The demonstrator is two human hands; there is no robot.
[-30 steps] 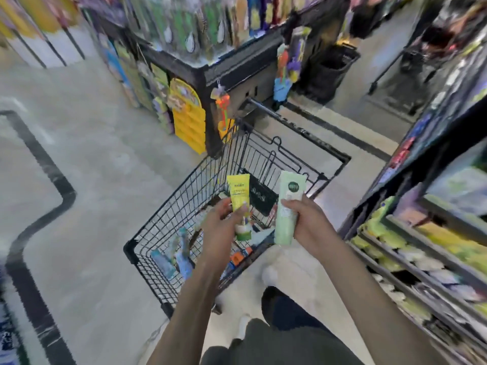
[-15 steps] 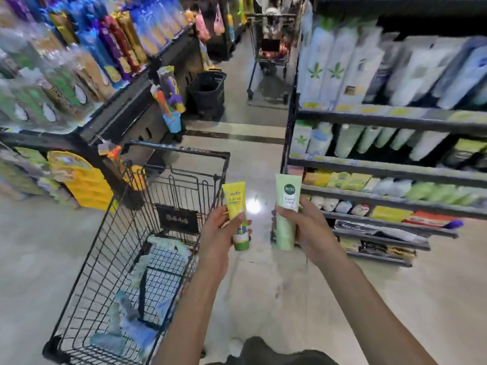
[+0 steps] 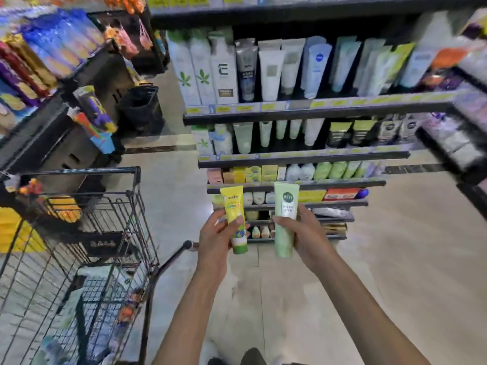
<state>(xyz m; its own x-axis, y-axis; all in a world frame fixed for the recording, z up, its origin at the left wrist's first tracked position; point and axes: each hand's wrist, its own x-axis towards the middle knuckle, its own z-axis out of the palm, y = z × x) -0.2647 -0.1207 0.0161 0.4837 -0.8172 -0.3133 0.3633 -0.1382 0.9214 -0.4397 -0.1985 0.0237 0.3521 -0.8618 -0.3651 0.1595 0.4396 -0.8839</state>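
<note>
L hand (image 3: 214, 237) grips glossy yellow tube (image 3: 235, 217); R hand (image 3: 305, 237) grips matte green tube (image 3: 285, 219).

Yellow tube (image 3: 233, 209) and pale green tube (image 3: 285, 214) (both cap-down) held upright, side by side.

Single head-worn wide-angle camera, standing height, tilted forward and down. Faces shelf unit (image 3: 316, 112) of cosmetic tubes, 12 to 2 o'clock, near. Left hand (image 3: 214, 233) with yellow tube (image 3: 233, 204) and right hand (image 3: 308, 230) with pale green tube (image 3: 286, 201) sit closest to lens, frame centre, forearms entering from 6 o'clock. Shopping cart (image 3: 79, 171) at 8 o'clock, cropped by left edge. Snack rack (image 3: 39, 61) at 10 o'clock. Floor (image 3: 408, 259) at 4 o'clock. Edges curved, blurred.
</note>
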